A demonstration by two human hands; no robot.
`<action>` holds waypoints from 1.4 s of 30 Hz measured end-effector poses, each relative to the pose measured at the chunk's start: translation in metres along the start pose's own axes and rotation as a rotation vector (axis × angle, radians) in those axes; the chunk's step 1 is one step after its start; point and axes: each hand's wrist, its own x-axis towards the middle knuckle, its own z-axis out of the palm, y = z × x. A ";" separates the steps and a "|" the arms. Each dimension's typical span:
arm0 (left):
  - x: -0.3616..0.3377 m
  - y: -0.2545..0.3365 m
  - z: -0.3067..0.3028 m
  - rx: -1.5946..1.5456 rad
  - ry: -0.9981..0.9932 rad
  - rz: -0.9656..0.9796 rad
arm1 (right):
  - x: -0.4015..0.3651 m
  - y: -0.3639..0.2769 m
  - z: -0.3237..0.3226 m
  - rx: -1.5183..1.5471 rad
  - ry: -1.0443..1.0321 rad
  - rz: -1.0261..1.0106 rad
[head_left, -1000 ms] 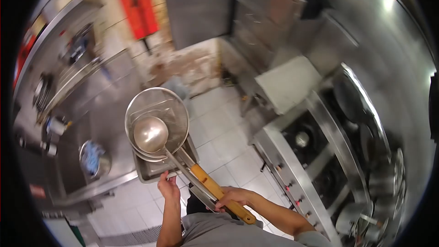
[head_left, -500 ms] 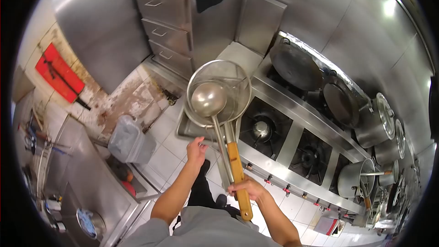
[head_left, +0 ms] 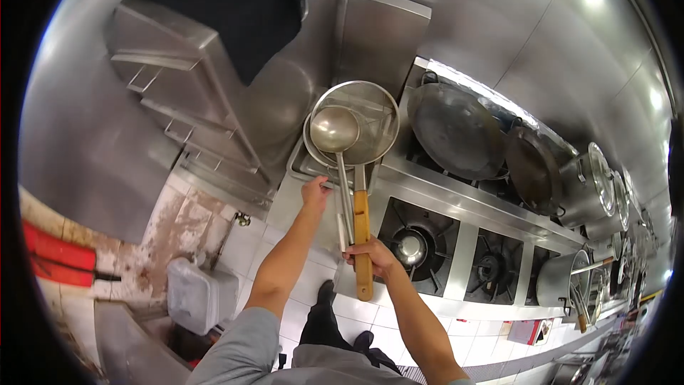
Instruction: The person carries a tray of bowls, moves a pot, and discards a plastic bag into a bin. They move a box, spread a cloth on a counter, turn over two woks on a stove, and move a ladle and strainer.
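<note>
My right hand [head_left: 372, 255] is closed round the long handles of a strainer [head_left: 375, 125] and a ladle [head_left: 335, 130]. The strainer has a round metal mesh bowl and a wooden handle; the all-metal ladle rests with its bowl over the mesh. Under both bowls lies a shallow metal tray [head_left: 293, 165], mostly covered by them. My left hand [head_left: 315, 191] pinches the tray's near rim, its fingertips partly hidden. Beneath the tray is the steel counter beside the stove.
The stove has burners [head_left: 411, 248] to the right, with a large wok [head_left: 456, 132], another pan [head_left: 532, 170] and several pots [head_left: 559, 279] beyond. A drawer unit [head_left: 192, 85] with a black cloth [head_left: 235, 7] stands at left. A grey bin [head_left: 199, 296] sits on the floor.
My hands have carried the tray, strainer and ladle forward, from above the floor to the counter by the stove. My view has shifted closer to the drawers.
</note>
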 end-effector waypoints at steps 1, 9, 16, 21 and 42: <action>0.016 -0.001 0.001 0.007 -0.003 -0.014 | 0.016 -0.003 -0.001 0.016 -0.011 -0.011; 0.033 0.042 0.003 0.490 -0.203 -0.330 | 0.100 -0.015 -0.012 -0.057 -0.024 0.067; -0.063 0.063 0.015 0.857 -0.390 -0.362 | 0.106 0.016 -0.002 -0.619 0.596 -0.514; -0.087 0.060 0.023 0.948 -0.230 -0.241 | 0.093 0.000 0.017 -0.748 0.448 -0.418; -0.294 0.017 0.119 1.022 -0.426 0.867 | -0.284 0.151 -0.195 -0.401 1.004 -0.300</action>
